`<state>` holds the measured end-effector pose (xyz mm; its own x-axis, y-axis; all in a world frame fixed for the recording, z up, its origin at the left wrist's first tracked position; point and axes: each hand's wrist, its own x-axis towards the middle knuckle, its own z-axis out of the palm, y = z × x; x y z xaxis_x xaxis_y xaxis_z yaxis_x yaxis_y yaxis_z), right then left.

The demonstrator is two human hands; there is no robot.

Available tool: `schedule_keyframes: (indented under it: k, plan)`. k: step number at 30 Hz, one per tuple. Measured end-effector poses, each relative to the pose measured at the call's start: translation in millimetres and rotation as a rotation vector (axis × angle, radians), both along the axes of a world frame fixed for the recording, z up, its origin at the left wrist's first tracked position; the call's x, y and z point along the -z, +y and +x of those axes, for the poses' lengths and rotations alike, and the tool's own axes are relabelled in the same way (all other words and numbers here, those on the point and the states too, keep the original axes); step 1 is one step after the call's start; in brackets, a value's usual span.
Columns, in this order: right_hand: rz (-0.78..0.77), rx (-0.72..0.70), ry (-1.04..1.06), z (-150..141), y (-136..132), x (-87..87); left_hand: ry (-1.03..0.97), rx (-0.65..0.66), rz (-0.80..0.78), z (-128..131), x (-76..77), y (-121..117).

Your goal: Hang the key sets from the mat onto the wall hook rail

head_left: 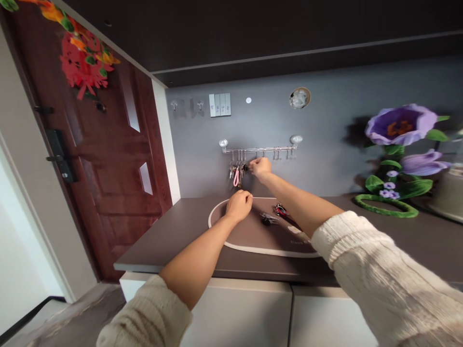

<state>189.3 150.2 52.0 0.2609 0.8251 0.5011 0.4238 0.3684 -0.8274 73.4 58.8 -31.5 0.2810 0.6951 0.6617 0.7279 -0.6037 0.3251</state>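
My right hand (pixel 261 167) is raised to the hook rail (pixel 258 149) on the grey wall, with its fingers pinched together beside the hanging bunches of keys (pixel 231 171). A pink strap (pixel 236 177) dangles among those keys. Whatever the right fingertips hold, if anything, is too small to make out. Lower and to the left, my left hand (pixel 239 206) curls closed above the brown mat (pixel 246 236), its inside hidden from me. Between my forearms, a bunch of keys (pixel 269 219) lies on the mat, next to another key ring with a red strap (pixel 281 210).
The mat lies on a dark countertop (pixel 162 241) above white cabinet doors (pixel 249 308). Purple artificial flowers (pixel 401 126) stand at the right. A dark shelf (pixel 271 33) overhangs the counter. To the left is a reddish-brown door (pixel 119 202) with a black handle (pixel 58 158).
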Motion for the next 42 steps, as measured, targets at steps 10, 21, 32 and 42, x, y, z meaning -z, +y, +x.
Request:
schedule_keyframes:
  k: [10,21,32,42]
  plan:
    - [-0.013,-0.235,0.182,-4,-80,-7.6,-0.04,0.183,-0.046,-1,-1.2,-3]
    - [0.046,-0.213,-0.175,52,-121,49.8,0.13,0.432,-0.199,-7,-4.3,-20]
    - [0.084,-0.083,-0.622,67,-127,65.8,0.295,0.475,-0.239,-4,-4.5,-27]
    - [0.084,-0.092,-0.715,62,-125,69.4,0.23,0.454,-0.201,-9,-0.1,-17]
